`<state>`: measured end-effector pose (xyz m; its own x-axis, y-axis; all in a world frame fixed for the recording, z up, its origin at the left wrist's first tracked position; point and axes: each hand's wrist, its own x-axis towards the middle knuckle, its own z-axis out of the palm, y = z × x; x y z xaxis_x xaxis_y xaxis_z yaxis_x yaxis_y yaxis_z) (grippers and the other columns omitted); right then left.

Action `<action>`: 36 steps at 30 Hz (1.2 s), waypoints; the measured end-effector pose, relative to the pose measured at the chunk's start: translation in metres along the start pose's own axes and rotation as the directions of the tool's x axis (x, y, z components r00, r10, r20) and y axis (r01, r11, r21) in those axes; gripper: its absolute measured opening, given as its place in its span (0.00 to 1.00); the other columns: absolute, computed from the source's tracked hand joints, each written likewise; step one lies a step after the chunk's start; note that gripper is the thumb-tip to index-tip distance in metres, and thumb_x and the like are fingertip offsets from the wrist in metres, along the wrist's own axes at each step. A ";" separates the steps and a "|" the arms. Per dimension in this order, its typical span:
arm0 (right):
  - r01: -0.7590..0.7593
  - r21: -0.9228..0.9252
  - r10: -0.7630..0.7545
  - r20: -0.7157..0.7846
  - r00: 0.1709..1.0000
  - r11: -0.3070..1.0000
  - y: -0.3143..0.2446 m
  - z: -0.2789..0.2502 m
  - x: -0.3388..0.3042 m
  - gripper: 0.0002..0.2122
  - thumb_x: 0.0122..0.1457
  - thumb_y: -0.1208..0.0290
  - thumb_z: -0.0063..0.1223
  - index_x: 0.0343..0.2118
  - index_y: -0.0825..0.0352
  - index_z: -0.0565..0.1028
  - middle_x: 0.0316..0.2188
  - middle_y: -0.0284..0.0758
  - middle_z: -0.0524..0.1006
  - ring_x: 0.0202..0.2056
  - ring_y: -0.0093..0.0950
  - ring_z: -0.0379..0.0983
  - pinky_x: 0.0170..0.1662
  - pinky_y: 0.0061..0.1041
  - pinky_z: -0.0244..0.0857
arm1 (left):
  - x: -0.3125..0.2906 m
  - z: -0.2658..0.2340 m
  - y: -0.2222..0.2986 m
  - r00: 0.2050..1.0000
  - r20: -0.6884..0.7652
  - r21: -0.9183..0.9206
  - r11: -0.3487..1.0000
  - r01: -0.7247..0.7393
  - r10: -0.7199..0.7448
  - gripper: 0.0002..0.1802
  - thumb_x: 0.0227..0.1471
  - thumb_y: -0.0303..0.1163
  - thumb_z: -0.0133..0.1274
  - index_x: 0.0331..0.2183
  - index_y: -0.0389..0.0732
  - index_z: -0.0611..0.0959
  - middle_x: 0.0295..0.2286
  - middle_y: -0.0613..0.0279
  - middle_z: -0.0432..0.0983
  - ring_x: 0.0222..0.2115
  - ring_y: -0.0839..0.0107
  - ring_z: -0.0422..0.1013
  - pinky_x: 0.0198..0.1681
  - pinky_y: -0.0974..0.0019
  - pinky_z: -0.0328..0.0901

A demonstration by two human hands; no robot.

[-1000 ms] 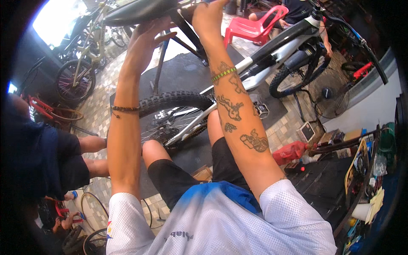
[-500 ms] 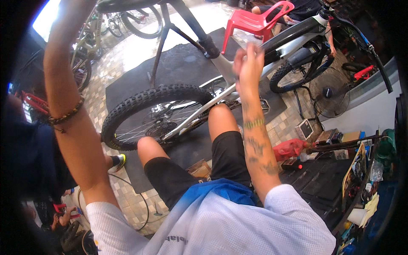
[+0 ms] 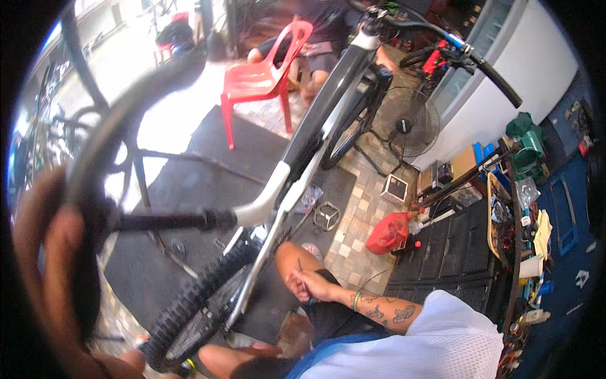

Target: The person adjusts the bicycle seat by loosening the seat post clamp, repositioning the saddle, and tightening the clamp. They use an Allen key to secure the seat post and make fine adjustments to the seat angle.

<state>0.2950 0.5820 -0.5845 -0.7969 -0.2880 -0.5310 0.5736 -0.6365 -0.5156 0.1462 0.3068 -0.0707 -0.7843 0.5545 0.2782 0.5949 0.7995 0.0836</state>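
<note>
A mountain bike with a white and black frame [image 3: 322, 120] leans in front of me, its knobbly rear tyre [image 3: 202, 292] beside my knees. My left hand [image 3: 60, 252], close to the camera and blurred, is wrapped round the dark saddle [image 3: 136, 107]. Below the saddle, the black seat post [image 3: 167, 220] runs to the frame. Over my right thigh, my right hand [image 3: 310, 285] is closed, with a thin dark rod-like tool [image 3: 299, 265] sticking out of its fingers; the exact kind is too small to tell. One pedal [image 3: 326, 216] shows past my knee.
A red plastic chair [image 3: 268, 79] stands ahead on the dark mat [image 3: 208, 145], with a seated person behind it. To the right are a floor fan [image 3: 404, 123], a red container [image 3: 387, 233], a black case [image 3: 442, 252] and a cluttered workbench [image 3: 530, 252].
The view has swung round, so the bike appears steeper and its saddle nearer. My right hand has dropped from beside the frame to my thigh. My left hand now shows on the saddle.
</note>
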 end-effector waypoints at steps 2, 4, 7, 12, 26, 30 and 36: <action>0.091 -0.294 -0.094 0.002 0.996 0.952 0.000 0.016 0.011 0.23 0.77 0.45 0.36 0.47 0.62 0.75 0.29 0.30 0.77 0.23 0.23 0.73 0.29 0.24 0.69 | 0.007 -0.002 -0.012 1.000 0.025 -0.010 1.000 -0.009 0.010 0.45 0.60 0.62 0.55 0.61 0.31 0.74 0.48 0.34 0.78 0.51 0.41 0.75 0.57 0.42 0.65; 0.080 -0.165 -0.086 -0.029 0.996 0.983 -0.003 0.019 0.011 0.25 0.77 0.45 0.35 0.45 0.64 0.76 0.31 0.32 0.79 0.28 0.25 0.78 0.34 0.26 0.74 | 0.011 0.005 -0.027 1.000 0.015 -0.026 0.999 -0.019 0.019 0.40 0.61 0.50 0.60 0.63 0.30 0.72 0.48 0.38 0.78 0.52 0.44 0.75 0.58 0.46 0.67; 0.106 -0.121 -0.122 -0.135 0.983 0.987 -0.018 0.040 -0.015 0.25 0.78 0.47 0.34 0.46 0.65 0.78 0.36 0.33 0.81 0.34 0.28 0.80 0.42 0.31 0.77 | 0.037 -0.030 0.015 0.986 0.129 -0.036 0.994 0.106 -0.101 0.30 0.63 0.42 0.59 0.62 0.40 0.76 0.54 0.41 0.78 0.51 0.44 0.76 0.55 0.50 0.69; 0.128 -0.835 -0.578 -0.252 0.776 0.536 -0.092 0.107 -0.120 0.20 0.76 0.54 0.41 0.46 0.66 0.80 0.40 0.40 0.81 0.44 0.34 0.79 0.49 0.35 0.71 | 0.066 -0.052 0.018 0.932 0.354 -0.132 0.982 0.136 -0.081 0.45 0.55 0.47 0.65 0.65 0.32 0.68 0.53 0.38 0.74 0.55 0.40 0.71 0.58 0.46 0.65; 0.617 -0.346 -0.528 -0.839 0.133 0.707 -0.099 0.157 -0.292 0.20 0.71 0.60 0.51 0.58 0.69 0.77 0.45 0.42 0.84 0.40 0.28 0.83 0.43 0.31 0.77 | 0.142 -0.030 0.041 0.841 0.525 -0.269 0.963 0.019 0.130 0.34 0.63 0.53 0.59 0.56 0.32 0.80 0.42 0.37 0.84 0.42 0.41 0.81 0.45 0.44 0.73; 0.874 -0.189 -0.498 -0.865 0.067 0.447 -0.094 0.251 -0.356 0.18 0.71 0.68 0.51 0.60 0.69 0.75 0.53 0.41 0.79 0.48 0.32 0.81 0.53 0.30 0.77 | 0.141 -0.011 0.019 0.824 0.538 -0.178 0.980 -0.094 0.177 0.40 0.60 0.63 0.58 0.52 0.32 0.83 0.36 0.38 0.85 0.39 0.40 0.81 0.43 0.46 0.74; 0.840 -0.527 -0.481 -0.774 -0.412 0.130 -0.051 0.342 -0.428 0.31 0.69 0.80 0.53 0.72 0.61 0.55 0.46 0.40 0.79 0.43 0.34 0.81 0.50 0.34 0.77 | 0.143 0.011 0.001 0.855 0.442 -0.319 0.938 -0.132 0.271 0.40 0.58 0.62 0.61 0.48 0.30 0.83 0.38 0.37 0.84 0.41 0.43 0.79 0.48 0.46 0.70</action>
<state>0.5419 0.4926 -0.1011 0.1990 0.9785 -0.0537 -0.4949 0.0530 -0.8673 0.0326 0.3898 -0.0415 -0.5872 0.7929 -0.1626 0.7182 0.6031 0.3472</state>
